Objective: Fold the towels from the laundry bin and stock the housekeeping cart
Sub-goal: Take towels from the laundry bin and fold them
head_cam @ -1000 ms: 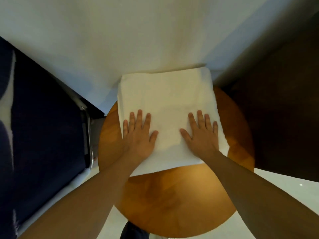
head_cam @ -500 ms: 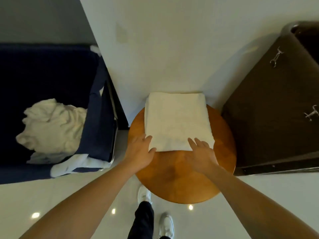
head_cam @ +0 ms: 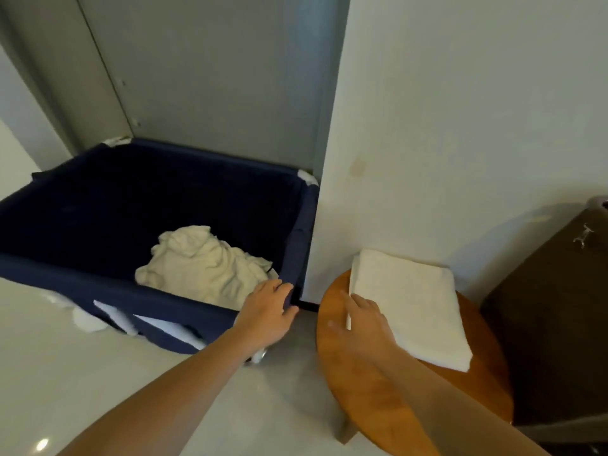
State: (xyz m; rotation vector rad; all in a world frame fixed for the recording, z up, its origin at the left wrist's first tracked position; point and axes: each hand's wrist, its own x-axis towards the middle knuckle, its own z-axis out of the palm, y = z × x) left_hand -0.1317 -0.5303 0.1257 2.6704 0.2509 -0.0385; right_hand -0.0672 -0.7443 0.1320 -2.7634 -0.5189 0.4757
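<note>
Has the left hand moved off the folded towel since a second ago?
Yes. The left hand has left the folded towel on the round table and gone leftward to the laundry bin corner.

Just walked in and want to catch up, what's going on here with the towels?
A person is folding towels. One folded towel lies on the round wooden table, with the right hand at its near left edge. The left hand grips the corner of the navy laundry bin, where a crumpled towel still waits. No cart can be made out.
</note>
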